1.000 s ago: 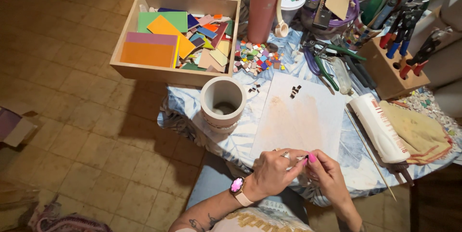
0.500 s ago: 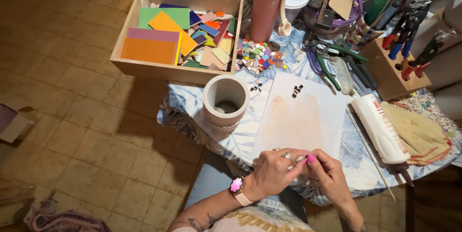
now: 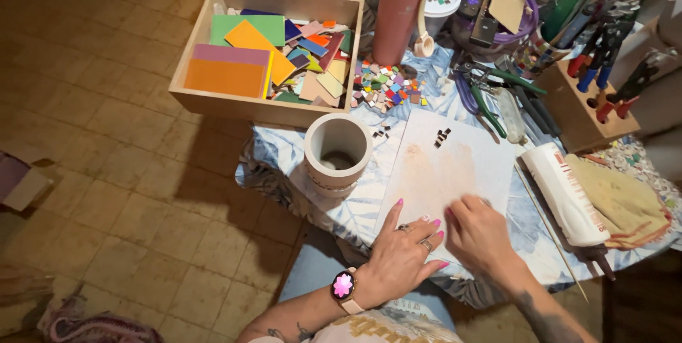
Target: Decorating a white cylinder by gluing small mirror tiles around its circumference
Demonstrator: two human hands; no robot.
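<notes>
While both hands (image 3: 405, 250) (image 3: 479, 233) press flat, grips loose, smooth white board (image 3: 455, 165), chalky cylinder pot (image 3: 337, 152)

A white board (image 3: 444, 169), stained faintly pink, lies flat on the table's near edge. Tiny dark tile bits (image 3: 442, 137) sit near its far end.

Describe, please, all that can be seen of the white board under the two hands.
The white board is a flat, roughly rectangular sheet, pale with a faint orange-brown stain across its middle. It lies on the blue-patterned tablecloth, slightly turned, near the table's front edge. A few small dark tile pieces sit near its far end. The left hand rests on its near edge with fingers spread; the right hand presses beside it. Its material cannot be told.
</notes>
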